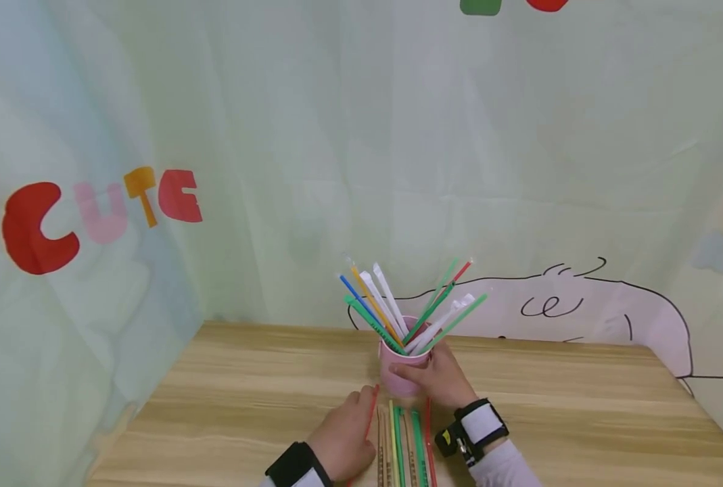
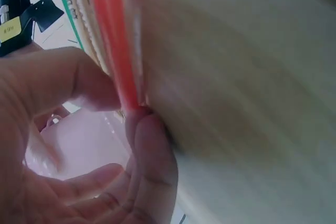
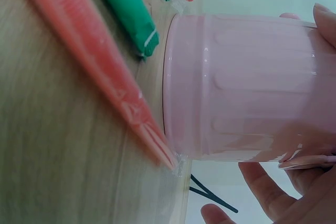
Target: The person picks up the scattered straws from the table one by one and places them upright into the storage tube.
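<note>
A pink ribbed cup [image 1: 395,380] stands on the wooden table, holding several straws [image 1: 373,303] in white, green, blue, orange and red that fan out above its rim. My right hand [image 1: 449,380] grips the cup from its right side, thumb across the front. In front of the cup, my left hand [image 1: 344,433] pinches a red straw [image 2: 111,30] between thumb and fingers, at the left end of a row of straws. That row has paper-brown, yellow and green straws [image 1: 418,443], closed off on the right by another red straw [image 3: 89,51] in a clear wrapper.
The wooden table [image 1: 245,392] ends at the back against a pale curtain [image 1: 312,135] with coloured letters and a line drawing. Each wrist wears a black band [image 1: 481,421]; a small camera [image 1: 449,439] sits on the right one.
</note>
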`<control>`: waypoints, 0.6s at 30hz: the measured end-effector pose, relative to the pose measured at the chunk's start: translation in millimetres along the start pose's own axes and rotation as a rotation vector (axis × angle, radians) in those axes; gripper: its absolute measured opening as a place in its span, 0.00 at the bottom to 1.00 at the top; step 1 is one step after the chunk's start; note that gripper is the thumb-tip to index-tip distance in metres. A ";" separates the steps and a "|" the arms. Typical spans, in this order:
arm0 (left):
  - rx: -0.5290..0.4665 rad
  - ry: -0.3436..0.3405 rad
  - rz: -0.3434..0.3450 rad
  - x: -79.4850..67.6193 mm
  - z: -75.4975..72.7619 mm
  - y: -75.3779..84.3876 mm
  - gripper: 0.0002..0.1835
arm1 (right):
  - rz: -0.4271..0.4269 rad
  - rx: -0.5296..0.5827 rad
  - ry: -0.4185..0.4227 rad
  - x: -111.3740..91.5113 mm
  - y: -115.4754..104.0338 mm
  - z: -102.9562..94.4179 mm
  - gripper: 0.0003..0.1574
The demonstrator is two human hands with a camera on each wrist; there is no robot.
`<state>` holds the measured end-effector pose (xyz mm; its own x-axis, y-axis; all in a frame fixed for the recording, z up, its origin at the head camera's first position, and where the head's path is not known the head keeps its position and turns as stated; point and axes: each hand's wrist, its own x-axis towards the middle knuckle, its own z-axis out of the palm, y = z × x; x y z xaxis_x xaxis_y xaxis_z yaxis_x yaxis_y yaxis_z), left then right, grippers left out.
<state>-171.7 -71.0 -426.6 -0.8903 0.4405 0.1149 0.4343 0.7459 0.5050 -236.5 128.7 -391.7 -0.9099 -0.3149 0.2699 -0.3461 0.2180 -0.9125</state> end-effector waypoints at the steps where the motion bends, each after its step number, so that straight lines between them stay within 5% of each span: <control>1: -0.004 0.006 -0.009 -0.3 -0.3 -0.1 0.39 | 0.008 -0.004 -0.001 -0.1 -0.7 0.0 0.44; 13: -0.157 -0.026 -0.185 1.8 -23.5 -8.4 0.42 | 0.023 -0.007 -0.002 0.5 -1.3 0.1 0.46; 18: -0.201 0.060 -0.207 -0.2 -48.3 -13.9 0.42 | 0.011 -0.017 0.007 0.5 -0.2 0.5 0.47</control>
<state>-184.2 -105.6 -392.3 -0.9664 0.2542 0.0392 0.2119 0.7007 0.6813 -236.7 128.0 -391.5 -0.9155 -0.3057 0.2617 -0.3394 0.2373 -0.9102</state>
